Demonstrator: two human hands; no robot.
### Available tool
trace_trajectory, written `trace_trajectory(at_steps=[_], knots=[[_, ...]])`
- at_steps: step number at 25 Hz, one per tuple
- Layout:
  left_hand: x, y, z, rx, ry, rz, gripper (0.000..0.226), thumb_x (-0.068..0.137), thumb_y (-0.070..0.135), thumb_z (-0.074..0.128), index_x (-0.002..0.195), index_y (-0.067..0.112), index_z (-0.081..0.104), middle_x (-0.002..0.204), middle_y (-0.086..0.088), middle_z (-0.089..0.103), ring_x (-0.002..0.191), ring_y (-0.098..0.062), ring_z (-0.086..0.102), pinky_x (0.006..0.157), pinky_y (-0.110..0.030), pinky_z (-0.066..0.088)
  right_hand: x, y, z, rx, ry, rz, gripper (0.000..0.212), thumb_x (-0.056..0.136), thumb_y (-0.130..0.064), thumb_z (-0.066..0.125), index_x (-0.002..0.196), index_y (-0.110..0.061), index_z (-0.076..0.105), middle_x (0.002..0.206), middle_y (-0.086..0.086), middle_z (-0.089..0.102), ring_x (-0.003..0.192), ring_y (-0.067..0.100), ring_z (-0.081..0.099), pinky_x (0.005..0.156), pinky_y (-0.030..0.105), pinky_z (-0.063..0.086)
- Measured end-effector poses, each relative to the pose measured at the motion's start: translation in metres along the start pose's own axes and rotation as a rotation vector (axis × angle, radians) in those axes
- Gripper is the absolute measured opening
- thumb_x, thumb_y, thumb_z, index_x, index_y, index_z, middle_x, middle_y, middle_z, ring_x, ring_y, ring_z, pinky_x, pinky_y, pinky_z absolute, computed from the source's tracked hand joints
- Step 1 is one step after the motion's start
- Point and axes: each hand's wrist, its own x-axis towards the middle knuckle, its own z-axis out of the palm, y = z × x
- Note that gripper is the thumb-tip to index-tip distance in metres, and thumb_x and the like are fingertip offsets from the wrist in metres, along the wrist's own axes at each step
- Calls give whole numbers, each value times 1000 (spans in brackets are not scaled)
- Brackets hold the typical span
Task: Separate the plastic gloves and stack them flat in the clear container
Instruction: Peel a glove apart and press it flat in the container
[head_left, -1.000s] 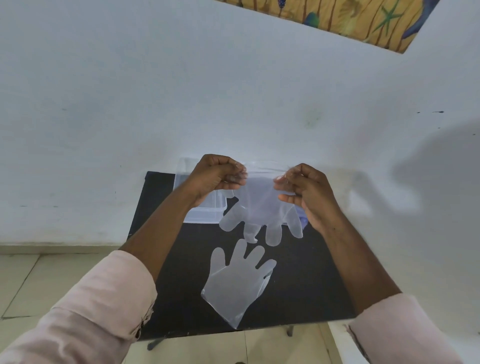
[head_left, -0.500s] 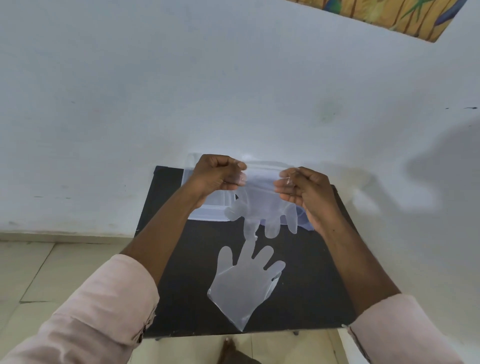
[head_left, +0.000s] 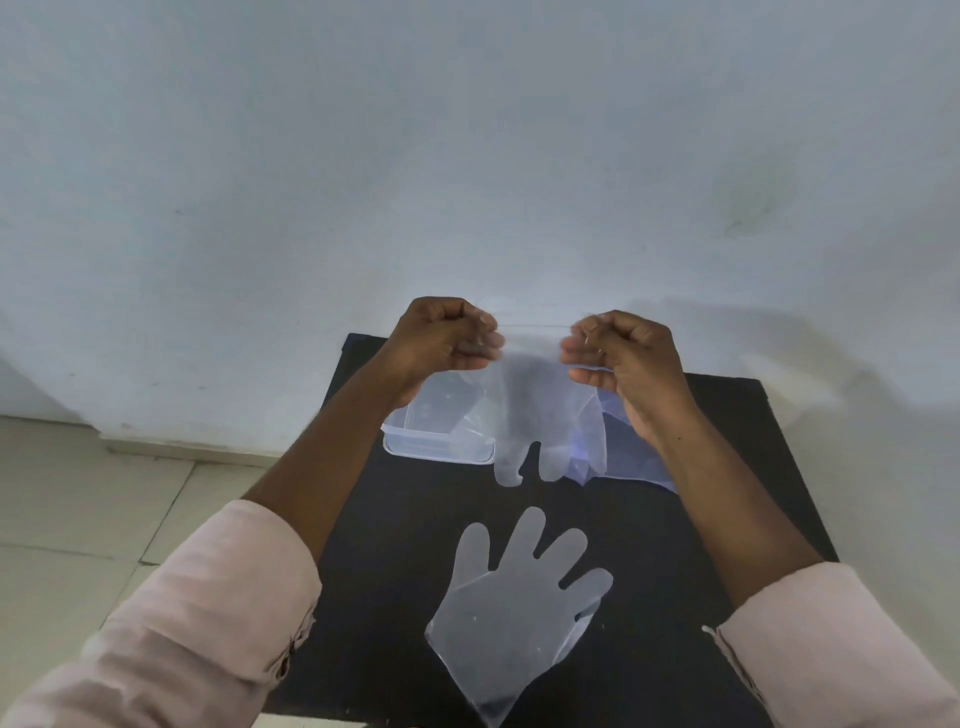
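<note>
A thin see-through plastic glove (head_left: 535, 410) hangs fingers down, stretched by its cuff between my left hand (head_left: 441, 340) and my right hand (head_left: 621, 353), both pinched shut on it. It hangs over the near right part of the clear container (head_left: 415, 441), which sits at the far left of the black table. Another plastic glove (head_left: 511, 603) lies flat on the table near me, fingers pointing away. More clear plastic (head_left: 639, 452) lies under my right wrist; I cannot tell how many gloves it holds.
The small black table (head_left: 727, 467) stands against a white wall (head_left: 467, 156). Pale floor tiles (head_left: 78, 519) lie to the left, below the table's edge. My pink sleeves fill the lower corners.
My hands hold the same glove at about the same height. The view has shifted left and tilted down, and the hanging glove's fingers have swung slightly.
</note>
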Motion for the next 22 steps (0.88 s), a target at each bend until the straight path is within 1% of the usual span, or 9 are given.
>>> trace_trajectory(at_steps=[4, 7, 10, 12, 14, 16, 18, 20, 22], knots=[[26, -4, -6, 22, 47, -26, 11, 93, 16, 62, 93, 8, 68, 85, -9, 76, 78, -20, 75, 76, -29, 60, 36, 9, 6, -20, -27, 25, 16, 95, -14, 54, 89, -5, 67, 80, 11, 72, 74, 23, 70, 71, 32, 60], [51, -5, -22, 44, 72, -27, 13, 91, 20, 66, 94, 9, 71, 82, -6, 77, 78, -19, 75, 76, -29, 60, 62, 14, 20, -17, -17, 47, 16, 94, -13, 55, 86, -6, 66, 79, 12, 71, 71, 22, 70, 67, 27, 59], [82, -7, -45, 47, 73, -35, 13, 93, 16, 62, 95, 6, 71, 83, -7, 75, 76, -19, 74, 76, -31, 59, 90, 16, 40, -29, 9, 53, 16, 93, -13, 55, 83, -7, 66, 79, 13, 71, 69, 23, 69, 64, 25, 59], [103, -6, -58, 17, 87, -59, 10, 93, 11, 60, 91, 7, 70, 79, -6, 75, 72, -19, 73, 77, -32, 59, 110, 16, 56, -62, 33, 48, 16, 92, -13, 55, 82, -8, 66, 79, 13, 71, 71, 24, 70, 66, 27, 59], [129, -1, -73, 13, 123, -81, 12, 92, 5, 59, 85, 9, 68, 73, -4, 74, 67, -18, 72, 78, -34, 59, 137, 12, 76, -116, 51, 32, 16, 90, -14, 54, 80, -10, 66, 79, 13, 72, 74, 25, 71, 67, 30, 58], [148, 6, -85, 34, 172, -73, 15, 90, 2, 58, 82, 10, 68, 72, -4, 74, 65, -18, 71, 77, -36, 58, 160, 2, 94, -155, 58, -11, 16, 88, -11, 52, 79, -10, 65, 80, 13, 71, 73, 24, 70, 70, 34, 57], [161, 17, -93, 54, 244, 36, 15, 88, 3, 58, 81, 11, 69, 76, -8, 73, 70, -22, 71, 74, -35, 57, 176, -11, 107, -171, 105, -149, 17, 88, -9, 49, 78, -11, 63, 78, 10, 70, 73, 22, 68, 73, 40, 56], [158, 28, -94, 28, 308, 261, 13, 88, 8, 59, 82, 13, 70, 80, -10, 72, 80, -25, 72, 75, -33, 58, 175, -21, 114, -186, 209, -399, 17, 90, -8, 49, 79, -10, 62, 77, 7, 70, 77, 26, 68, 76, 43, 55], [145, 29, -94, 6, 313, 445, 12, 91, 11, 62, 82, 13, 70, 80, -9, 71, 84, -27, 71, 77, -34, 58, 163, -18, 121, -184, 286, -583, 16, 93, -9, 50, 82, -6, 61, 78, 8, 69, 75, 25, 65, 71, 37, 51]])
